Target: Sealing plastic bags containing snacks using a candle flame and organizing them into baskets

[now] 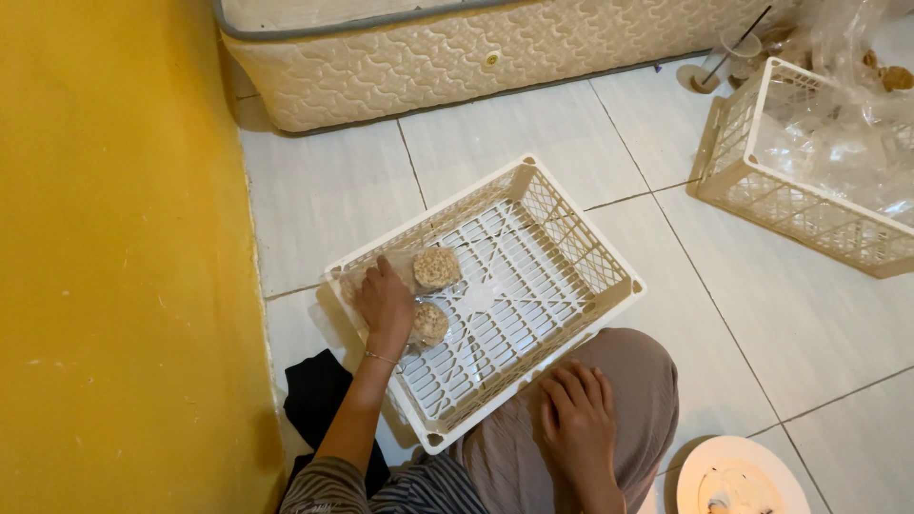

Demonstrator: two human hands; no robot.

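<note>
A white plastic crate (571, 243) sits on the tiled floor in front of me. My left hand (385, 303) reaches into its left corner and rests on two clear bags of round brown snacks, one bag (436, 268) farther from me and the other bag (429, 324) nearer to me. Whether the fingers grip a bag or only press on it is hidden. My right hand (576, 414) lies palm down on my knee, fingers spread, holding nothing.
A yellow wall (124, 257) runs along the left. A quilted mattress (457, 57) lies at the back. A second white crate (809, 181) filled with clear plastic bags stands at the right. A white plate (738, 481) sits at the bottom right, and a cup with a straw (738, 48) stands behind.
</note>
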